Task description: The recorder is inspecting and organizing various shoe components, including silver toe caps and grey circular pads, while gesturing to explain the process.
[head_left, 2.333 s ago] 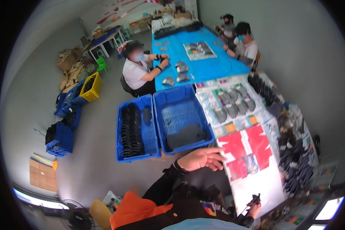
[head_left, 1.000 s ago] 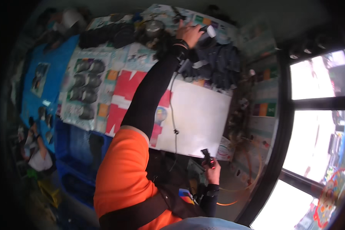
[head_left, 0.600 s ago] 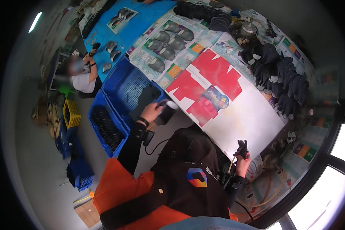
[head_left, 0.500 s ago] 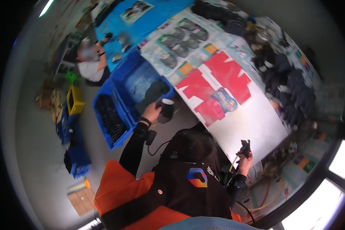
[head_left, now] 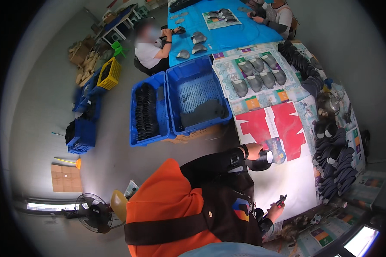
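Left hand (head_left: 255, 151) is curled onto a dark cup-shaped piece (head_left: 258, 164) (pale patch at one end) at the left edge of the red-and-white board (head_left: 283, 182); right hand (head_left: 275, 212) is wrapped around a small dark tool (head_left: 281, 200), well apart from the piece. Step looks like positioning the piece; next move likely calls for a steady left grip and careful tool aim.

Right of centre: held piece (head_left: 257, 165) black, one end white. Lower right: hand tool (head_left: 281, 200) black; board (head_left: 268, 186) white, red panels (head_left: 292, 132) above. Upper right: shells (head_left: 255, 83) grey. Centre: crates (head_left: 188, 70) blue. Top: table cover (head_left: 242, 38) bright blue. Upper left: basket (head_left: 113, 79) yellow, chair (head_left: 119, 50) green. Bottom: sleeve (head_left: 158, 192) orange, apron (head_left: 223, 227) dark brown, multicoloured patch (head_left: 241, 208).
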A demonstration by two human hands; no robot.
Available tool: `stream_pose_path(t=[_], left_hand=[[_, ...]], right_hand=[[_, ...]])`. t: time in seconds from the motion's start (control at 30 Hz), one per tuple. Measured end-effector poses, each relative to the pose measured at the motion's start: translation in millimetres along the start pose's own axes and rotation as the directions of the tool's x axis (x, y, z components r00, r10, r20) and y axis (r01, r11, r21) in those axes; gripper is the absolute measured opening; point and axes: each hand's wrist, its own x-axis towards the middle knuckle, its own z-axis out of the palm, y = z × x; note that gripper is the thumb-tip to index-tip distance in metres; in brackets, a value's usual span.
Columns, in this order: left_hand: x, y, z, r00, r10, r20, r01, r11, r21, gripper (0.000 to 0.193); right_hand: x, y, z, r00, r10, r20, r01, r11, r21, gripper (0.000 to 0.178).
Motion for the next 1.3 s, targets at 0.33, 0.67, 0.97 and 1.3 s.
stream_pose_path(t=[0.33, 0.67, 0.97, 1.3], left_hand=[[53, -34, 9, 1.0, 0.027, 0.012, -0.026, 0.996, -0.088, 0.034], [32, 37, 42, 0.966, 0.257, 0.005, -0.247, 0.933, -0.262, 0.043], [58, 65, 26, 0.96, 0.238, 0.147, -0.223, 0.969, -0.108, 0.048], [-34, 96, -68, 0.728, 0.527, 0.439, 0.01, 0.631, -0.776, 0.058]], right_hand=[[-12, -5, 6, 1.0, 0.01, 0.006, -0.01, 0.98, 0.201, 0.052], [-8, 8, 1, 0.993, -0.047, -0.105, 0.066, 0.981, 0.183, 0.038], [58, 124, -35, 0.938, -0.321, -0.129, 0.268, 0.911, -0.314, 0.066], [23, 78, -19, 0.985, -0.045, -0.167, 0.038, 0.998, -0.049, 0.041]])
